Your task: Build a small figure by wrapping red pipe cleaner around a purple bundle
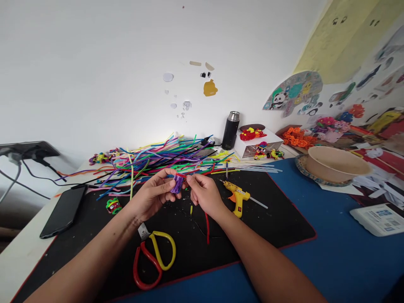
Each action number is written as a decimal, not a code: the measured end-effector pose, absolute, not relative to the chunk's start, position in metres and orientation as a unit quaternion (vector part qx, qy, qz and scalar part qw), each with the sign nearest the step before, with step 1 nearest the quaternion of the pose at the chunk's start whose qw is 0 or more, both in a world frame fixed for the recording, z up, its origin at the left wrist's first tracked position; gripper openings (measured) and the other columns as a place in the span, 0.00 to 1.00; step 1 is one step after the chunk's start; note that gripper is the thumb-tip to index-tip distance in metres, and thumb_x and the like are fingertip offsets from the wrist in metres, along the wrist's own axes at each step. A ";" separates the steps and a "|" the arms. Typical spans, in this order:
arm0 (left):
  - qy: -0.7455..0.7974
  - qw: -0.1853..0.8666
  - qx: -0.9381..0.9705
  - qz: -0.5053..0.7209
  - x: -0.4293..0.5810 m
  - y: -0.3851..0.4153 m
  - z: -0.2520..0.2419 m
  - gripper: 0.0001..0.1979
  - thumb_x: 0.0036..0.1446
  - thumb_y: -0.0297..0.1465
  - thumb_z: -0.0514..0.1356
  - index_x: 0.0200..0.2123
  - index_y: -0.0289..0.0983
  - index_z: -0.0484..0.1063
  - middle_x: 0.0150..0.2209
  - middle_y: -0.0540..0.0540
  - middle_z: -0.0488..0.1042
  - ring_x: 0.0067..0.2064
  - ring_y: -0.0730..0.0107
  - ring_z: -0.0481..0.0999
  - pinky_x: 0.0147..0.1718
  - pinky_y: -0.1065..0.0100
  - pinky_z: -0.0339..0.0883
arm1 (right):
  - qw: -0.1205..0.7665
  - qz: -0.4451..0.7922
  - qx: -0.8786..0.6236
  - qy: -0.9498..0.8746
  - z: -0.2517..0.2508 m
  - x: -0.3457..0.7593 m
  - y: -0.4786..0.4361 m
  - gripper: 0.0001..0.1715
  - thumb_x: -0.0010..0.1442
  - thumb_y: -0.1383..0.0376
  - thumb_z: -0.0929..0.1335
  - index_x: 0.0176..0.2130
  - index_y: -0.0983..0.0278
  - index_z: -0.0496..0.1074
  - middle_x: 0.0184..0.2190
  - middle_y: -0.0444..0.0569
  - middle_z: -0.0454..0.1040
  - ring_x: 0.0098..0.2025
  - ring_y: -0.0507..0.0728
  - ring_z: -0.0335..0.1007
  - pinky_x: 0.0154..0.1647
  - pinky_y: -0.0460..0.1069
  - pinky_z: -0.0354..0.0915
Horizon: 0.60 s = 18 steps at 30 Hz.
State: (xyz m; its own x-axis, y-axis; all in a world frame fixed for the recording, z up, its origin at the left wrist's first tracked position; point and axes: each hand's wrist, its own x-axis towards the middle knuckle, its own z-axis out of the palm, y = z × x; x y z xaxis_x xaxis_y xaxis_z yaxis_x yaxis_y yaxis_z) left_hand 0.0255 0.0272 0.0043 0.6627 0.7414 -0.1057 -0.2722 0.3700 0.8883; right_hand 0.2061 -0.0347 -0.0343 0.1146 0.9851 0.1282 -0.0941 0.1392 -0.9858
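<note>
My left hand [158,192] holds a small purple bundle of fuzzy pipe cleaner [177,184] between thumb and fingers, above the black mat. A red pipe cleaner [181,174] runs along the top of the bundle. My right hand [203,191] pinches that red strand at the bundle's right side, and a red length [207,227] hangs below the hand. Scissors [156,261] with one red and one yellow handle lie nearer to me, their blades mostly hidden by my left forearm. A yellow glue gun [236,198] with a glue stick in it lies right of my right hand.
A heap of coloured pipe cleaners [158,162] lies along the wall behind the mat [268,235]. At left are a phone [65,210] and a small green-and-red figure [113,206]. A black flask [231,131], white box [249,147] and beige bowl [337,162] stand to the right.
</note>
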 end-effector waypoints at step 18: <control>0.231 0.811 0.449 0.295 0.025 0.029 0.000 0.17 0.54 0.29 0.76 0.44 0.36 0.77 0.38 0.41 0.85 0.32 0.65 0.86 0.27 0.76 0.80 | 0.569 0.548 -0.433 -0.435 -0.033 0.206 -0.033 0.32 0.59 0.36 0.71 0.31 0.61 0.70 0.14 0.36 0.64 0.13 0.48 0.55 0.15 0.44 0.47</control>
